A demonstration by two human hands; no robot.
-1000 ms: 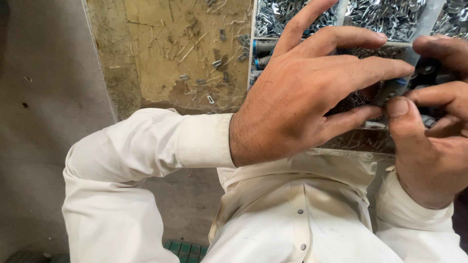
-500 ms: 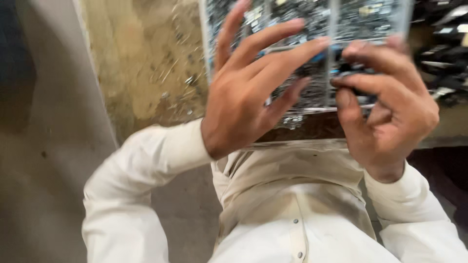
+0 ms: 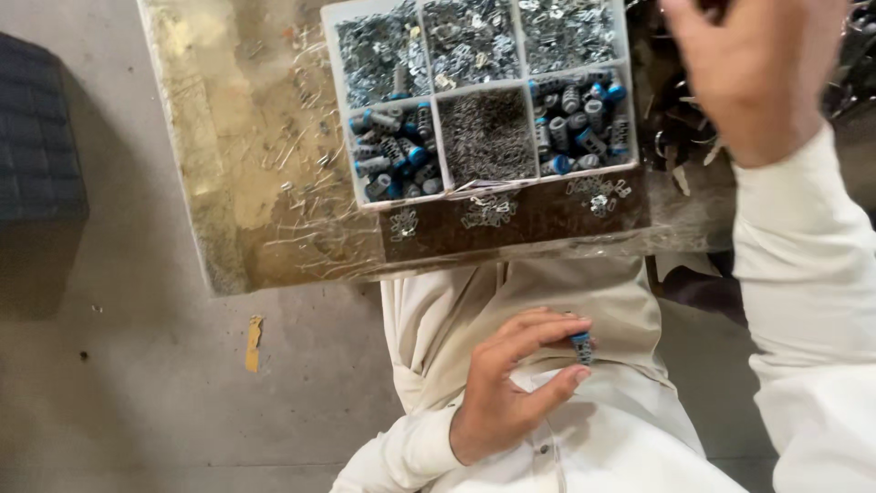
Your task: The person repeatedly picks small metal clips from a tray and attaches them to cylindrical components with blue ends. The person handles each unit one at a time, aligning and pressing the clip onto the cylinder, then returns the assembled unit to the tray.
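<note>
My left hand (image 3: 511, 388) rests low against my white shirt, pinching a small blue-and-grey cylinder (image 3: 581, 347) between thumb and fingertips. My right hand (image 3: 753, 78) is raised at the top right with its back to the camera, and its fingers run out of the frame. A white compartment tray (image 3: 339, 110) sits on the bench between them, apart from both hands. Two of its cells hold blue-and-grey cylinders (image 3: 392, 155); the others hold small silvery metal parts (image 3: 470, 41) and thin pins (image 3: 486, 135).
The worn yellowish bench top (image 3: 237, 146) is strewn with loose pins. Small metal clips (image 3: 488, 212) lie on the dark strip in front of the tray. Dark metal pieces (image 3: 680, 119) pile up to the tray's right. A dark crate (image 3: 36, 128) and a yellow scrap (image 3: 254, 342) are on the concrete floor.
Both hands were together in front of the tray. The left hand has dropped to my lap with a cylinder, and the right hand has moved up and to the right.
</note>
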